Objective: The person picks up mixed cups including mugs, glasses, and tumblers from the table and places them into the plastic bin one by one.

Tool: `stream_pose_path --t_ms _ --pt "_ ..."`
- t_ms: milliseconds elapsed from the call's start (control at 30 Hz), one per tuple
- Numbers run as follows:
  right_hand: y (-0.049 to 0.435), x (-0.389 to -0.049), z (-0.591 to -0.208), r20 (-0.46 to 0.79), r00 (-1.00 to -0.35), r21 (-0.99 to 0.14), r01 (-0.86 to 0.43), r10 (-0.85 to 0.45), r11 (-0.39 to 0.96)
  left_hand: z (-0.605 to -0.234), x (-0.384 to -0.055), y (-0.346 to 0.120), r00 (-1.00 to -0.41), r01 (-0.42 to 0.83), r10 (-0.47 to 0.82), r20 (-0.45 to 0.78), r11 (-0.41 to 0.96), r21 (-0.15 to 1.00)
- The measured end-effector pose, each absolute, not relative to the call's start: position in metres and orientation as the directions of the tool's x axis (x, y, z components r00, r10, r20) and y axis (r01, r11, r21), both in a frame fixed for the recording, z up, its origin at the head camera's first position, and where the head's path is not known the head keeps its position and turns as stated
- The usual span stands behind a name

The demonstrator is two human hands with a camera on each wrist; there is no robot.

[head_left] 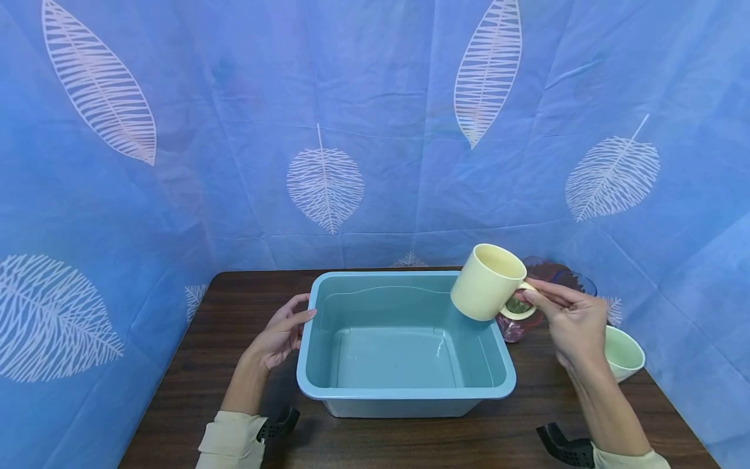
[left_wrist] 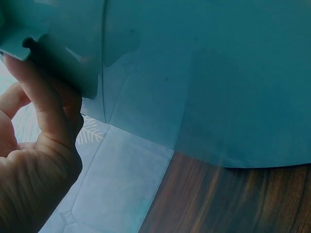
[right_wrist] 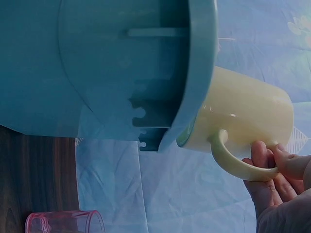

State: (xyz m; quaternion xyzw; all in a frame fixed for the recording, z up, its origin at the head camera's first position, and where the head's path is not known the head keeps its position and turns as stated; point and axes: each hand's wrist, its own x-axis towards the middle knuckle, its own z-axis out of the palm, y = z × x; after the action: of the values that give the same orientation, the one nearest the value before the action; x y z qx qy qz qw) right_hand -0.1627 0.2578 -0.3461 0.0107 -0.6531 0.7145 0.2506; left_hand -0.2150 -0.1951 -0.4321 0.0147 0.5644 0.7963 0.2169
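Observation:
A light blue plastic basin [head_left: 404, 393] stands on the dark wooden table, its inside bare. At its left rim, my left hand [head_left: 285, 330] holds on with thumb and fingers at the edge; the left wrist view shows a fingertip under the rim's lip [left_wrist: 17, 46]. My right hand [head_left: 577, 322] pinches the handle of a pale yellow mug [head_left: 483, 286]. Tilted, the mug hangs over the basin's right side, its mouth up and towards the right. In the right wrist view, the rim [right_wrist: 201, 73] hides part of the mug [right_wrist: 248, 111].
Right of the basin, partly behind my right hand, stand see-through glasses, one pink [head_left: 512, 329] and one bluish [head_left: 577, 281]. A pale green cup or bowl [head_left: 625, 352] sits beyond my right wrist. A blue leaf-patterned cloth [head_left: 398, 189] hangs behind the table [head_left: 193, 365].

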Motion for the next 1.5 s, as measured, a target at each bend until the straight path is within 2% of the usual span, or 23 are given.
stream_pose_path --t_ms 1033,1500 --pt "0.248 -0.162 -0.345 0.338 -0.913 -0.941 -0.331 0.227 0.07 -0.433 -0.215 -0.196 -0.908 -0.31 0.369 -0.199 -0.272 0.911" --pt "0.243 -0.164 -0.342 0.361 -0.924 -0.919 -0.329 0.13 0.216 -0.434 -0.215 -0.197 -0.91 -0.305 0.365 -0.197 -0.267 0.914"
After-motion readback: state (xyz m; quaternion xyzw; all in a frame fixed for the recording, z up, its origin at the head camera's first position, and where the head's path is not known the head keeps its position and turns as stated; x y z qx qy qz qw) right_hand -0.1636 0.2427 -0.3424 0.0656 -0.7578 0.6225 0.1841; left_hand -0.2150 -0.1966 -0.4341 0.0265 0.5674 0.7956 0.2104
